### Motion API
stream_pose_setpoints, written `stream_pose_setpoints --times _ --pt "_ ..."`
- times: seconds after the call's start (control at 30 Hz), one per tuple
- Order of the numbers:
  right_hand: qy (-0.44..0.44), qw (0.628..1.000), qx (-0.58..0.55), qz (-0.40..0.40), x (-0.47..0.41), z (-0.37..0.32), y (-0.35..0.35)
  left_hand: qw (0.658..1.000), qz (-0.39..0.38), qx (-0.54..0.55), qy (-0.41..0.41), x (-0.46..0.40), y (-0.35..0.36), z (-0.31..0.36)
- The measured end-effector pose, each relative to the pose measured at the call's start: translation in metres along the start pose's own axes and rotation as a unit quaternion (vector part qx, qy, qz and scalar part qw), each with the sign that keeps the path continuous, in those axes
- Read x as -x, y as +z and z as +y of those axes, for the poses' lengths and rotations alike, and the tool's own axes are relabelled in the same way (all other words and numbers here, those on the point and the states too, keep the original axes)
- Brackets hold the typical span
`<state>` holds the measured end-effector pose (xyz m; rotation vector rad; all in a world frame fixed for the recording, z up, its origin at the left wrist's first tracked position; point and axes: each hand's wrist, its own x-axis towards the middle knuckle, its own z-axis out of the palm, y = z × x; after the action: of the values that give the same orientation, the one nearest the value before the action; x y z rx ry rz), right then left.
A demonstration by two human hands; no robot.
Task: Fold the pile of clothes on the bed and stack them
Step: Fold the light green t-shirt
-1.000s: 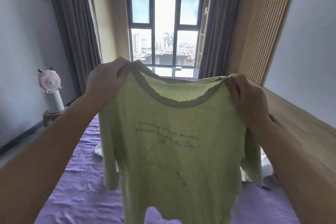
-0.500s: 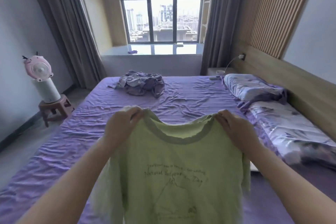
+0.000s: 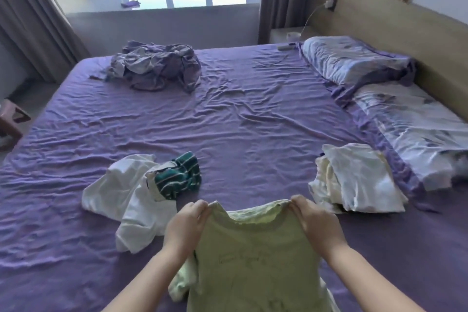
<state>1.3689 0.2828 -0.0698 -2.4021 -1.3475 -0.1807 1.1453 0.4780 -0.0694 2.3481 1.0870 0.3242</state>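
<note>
I have the green T-shirt (image 3: 255, 256) up by its shoulders at the near edge of the bed (image 3: 253, 121), printed side toward me, its body hanging down out of view. My left hand (image 3: 186, 225) pinches the left shoulder seam beside the collar, and my right hand (image 3: 317, 224) pinches the right one; both grips are clenched on the cloth, thumbs on the near side.

The fabric looks thin, light and limp: the collar sags between my hands and one sleeve bunches below the left wrist. I judge it will not hold any shape by itself, so it needs to be spread flat on the sheet before a crease will stay. The shoulder seams are the best hold, since they keep the width taut; after that, hem and sleeves.

Still loose on the bed are a white garment (image 3: 124, 192) near left with a teal striped piece (image 3: 178, 176) touching its far edge, and a rumpled white heap (image 3: 354, 180) near right, just beside the pillows (image 3: 379, 88). A purple bundle (image 3: 157, 68) lies far left. The open stretch between the two white heaps looks like the place to lay the shirt.
</note>
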Motion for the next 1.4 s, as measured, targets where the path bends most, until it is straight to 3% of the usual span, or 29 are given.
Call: stream_pose_setpoints --times 0.3,0.63,0.73,0.83,0.9,0.97,1.03,1.13,1.23,1.33,1.4 --pt "0.018 0.998 0.040 0.035 -0.085 0.024 0.052 0.991 0.078 -0.063 -0.084 -0.100 0.032 -0.036" --pt "-0.024 0.982 0.135 -0.132 -0.151 0.060 0.183 0.979 0.020 -0.165 -0.119 -0.170 0.108 -0.096" --pt "-0.032 0.988 0.109 -0.108 -0.152 0.071 0.221 0.968 0.025 -0.208 -0.137 -0.175 0.137 -0.105" --pt "-0.030 0.976 0.146 -0.159 -0.148 0.074 0.246 0.962 0.074 -0.240 -0.104 -0.172 0.165 -0.106" --pt "-0.053 0.978 0.126 -0.155 -0.140 0.075 0.249 0.968 0.087 -0.232 -0.033 -0.158 0.185 -0.093" --pt "-0.036 0.991 0.068 -0.110 -0.127 0.083 0.245 0.973 0.048 -0.216 0.064 -0.138 0.205 -0.068" --pt "-0.001 0.996 -0.002 -0.087 -0.109 0.090 0.240 0.970 -0.038 -0.197 0.136 -0.117 0.226 -0.043" --pt "0.034 0.995 -0.063 -0.062 -0.082 0.107 0.219 0.942 -0.156 -0.212 0.209 -0.102 0.253 -0.007" --pt "0.036 0.995 -0.047 -0.075 -0.056 0.132 0.207 0.932 -0.221 -0.226 0.178 -0.112 0.267 0.013" --pt "0.040 0.992 -0.027 -0.116 -0.043 0.148 0.206 0.927 -0.224 -0.259 0.152 -0.130 0.269 0.011" --pt "0.065 0.989 -0.056 -0.117 -0.045 0.152 0.200 0.912 -0.287 -0.263 0.128 -0.136 0.264 0.012"
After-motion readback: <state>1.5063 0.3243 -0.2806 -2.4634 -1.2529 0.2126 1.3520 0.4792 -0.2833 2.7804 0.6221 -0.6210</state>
